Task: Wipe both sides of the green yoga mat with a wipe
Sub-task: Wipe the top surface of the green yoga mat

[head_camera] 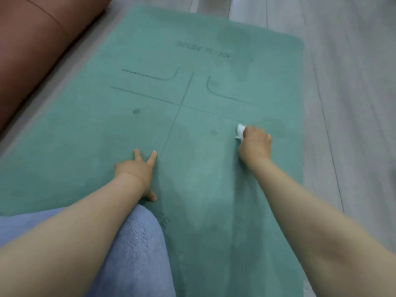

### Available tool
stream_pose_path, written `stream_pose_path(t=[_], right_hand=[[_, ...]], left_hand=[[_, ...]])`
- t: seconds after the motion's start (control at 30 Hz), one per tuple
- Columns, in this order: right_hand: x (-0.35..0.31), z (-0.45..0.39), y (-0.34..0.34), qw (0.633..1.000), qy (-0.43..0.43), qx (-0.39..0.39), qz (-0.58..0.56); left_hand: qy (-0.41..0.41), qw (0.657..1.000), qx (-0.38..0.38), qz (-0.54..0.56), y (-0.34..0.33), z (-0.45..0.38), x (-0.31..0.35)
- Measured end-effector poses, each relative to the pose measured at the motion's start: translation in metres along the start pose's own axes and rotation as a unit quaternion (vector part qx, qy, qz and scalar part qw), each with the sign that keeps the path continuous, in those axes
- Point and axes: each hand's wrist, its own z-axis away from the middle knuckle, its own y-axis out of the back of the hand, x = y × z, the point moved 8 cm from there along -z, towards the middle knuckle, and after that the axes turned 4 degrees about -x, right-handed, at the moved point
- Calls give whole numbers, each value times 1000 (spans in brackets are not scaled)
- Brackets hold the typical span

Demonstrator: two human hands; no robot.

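Note:
The green yoga mat (192,61) lies flat on the floor, its printed alignment lines and lettering facing up. Darker damp patches show near its far end and around the middle. My right hand (255,144) grips a bunched white wipe (240,130) and presses it onto the mat's right half, near a small dark dot. My left hand (137,170) rests flat on the mat left of the centre line, fingers spread and straight.
A brown leather sofa (32,50) runs along the mat's left edge. Grey wood-plank floor (342,82) lies to the right and beyond the mat. My knee in blue jeans (132,254) rests on the mat's near end.

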Motion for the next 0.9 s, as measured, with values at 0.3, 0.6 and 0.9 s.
stream_pose_path(t=[0.3,0.6,0.9], right_hand=[[-78,188,-25,940,286,-129,-134],[40,-10,15,975,-182,-28,-121],[9,205,-24,994,-37,-71,-76]], left_hand=[[-14,1000,15,-23,4,2,5],[-57,998,20,-32,3,-9,9],[-109,990,8,-91,10,-19,17]])
